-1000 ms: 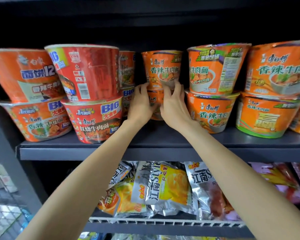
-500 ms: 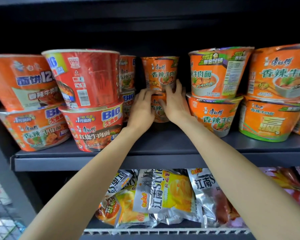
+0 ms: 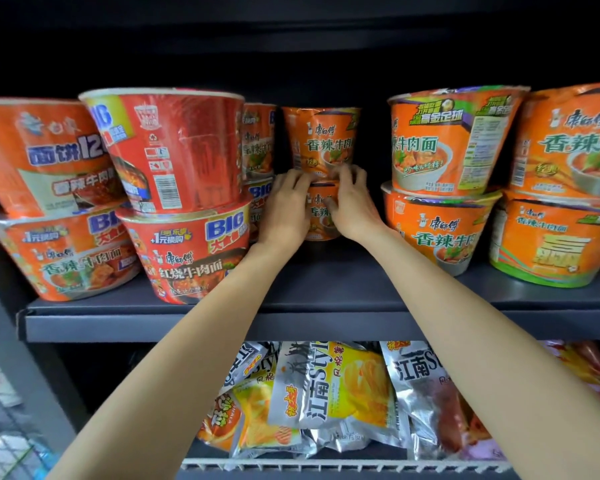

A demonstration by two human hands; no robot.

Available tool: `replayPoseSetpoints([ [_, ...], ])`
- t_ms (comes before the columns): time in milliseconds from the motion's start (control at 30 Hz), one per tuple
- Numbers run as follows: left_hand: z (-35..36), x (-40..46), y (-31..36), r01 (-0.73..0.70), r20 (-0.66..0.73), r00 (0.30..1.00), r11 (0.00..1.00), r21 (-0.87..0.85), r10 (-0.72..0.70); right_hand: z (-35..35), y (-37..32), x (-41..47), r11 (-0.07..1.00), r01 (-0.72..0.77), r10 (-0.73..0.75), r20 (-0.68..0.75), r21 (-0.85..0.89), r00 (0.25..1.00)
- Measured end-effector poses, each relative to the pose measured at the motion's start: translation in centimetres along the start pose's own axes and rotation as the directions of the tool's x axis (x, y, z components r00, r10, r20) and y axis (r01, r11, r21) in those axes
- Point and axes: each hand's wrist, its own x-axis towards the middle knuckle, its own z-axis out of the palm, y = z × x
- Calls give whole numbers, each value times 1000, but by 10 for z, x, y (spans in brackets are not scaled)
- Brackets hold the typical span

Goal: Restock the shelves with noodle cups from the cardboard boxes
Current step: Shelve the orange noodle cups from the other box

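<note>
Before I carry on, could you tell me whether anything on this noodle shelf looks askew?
Yes: the top red BIG bowl in the left stack leans left against its neighbour, with its barcode side facing out instead of its front. The small cups between the left hand and right hand stand upright.

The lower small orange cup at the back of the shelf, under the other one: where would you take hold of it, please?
Probably by its side walls, from the front. The lower cup bears the upper cup, so its top is covered. Large bowls stand close either side, leaving only the front gap. The left hand and right hand already flank it there.
</note>
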Motion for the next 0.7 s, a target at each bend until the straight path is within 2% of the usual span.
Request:
replayPoseSetpoints([
  [100,3,1,-2,7,32,999,999,33,-8,0,-5,3,999,-10,15,-90,54,996],
  [233,6,4,-1,11,30,999,1000,-8,-11,-4,-18,16,969,30,24,-216,245,976],
  [367,8,5,-4,40,8,999,995,-87,-39,-13,-29,33,960,46,19,-228,275,973],
  [467,9,5,-3,56,-12,998,987,-150,-58,-15,-33,39,981,13,31,-223,193,974],
  [600,8,6,-2,103,-50,992,972,-211,-116,-16,-39,38,996,-76,62,-270,-41,961],
  [700,8,6,-1,113,-63,990,973,-202,-128,-15,-37,38,993,-107,90,-287,-46,954],
])
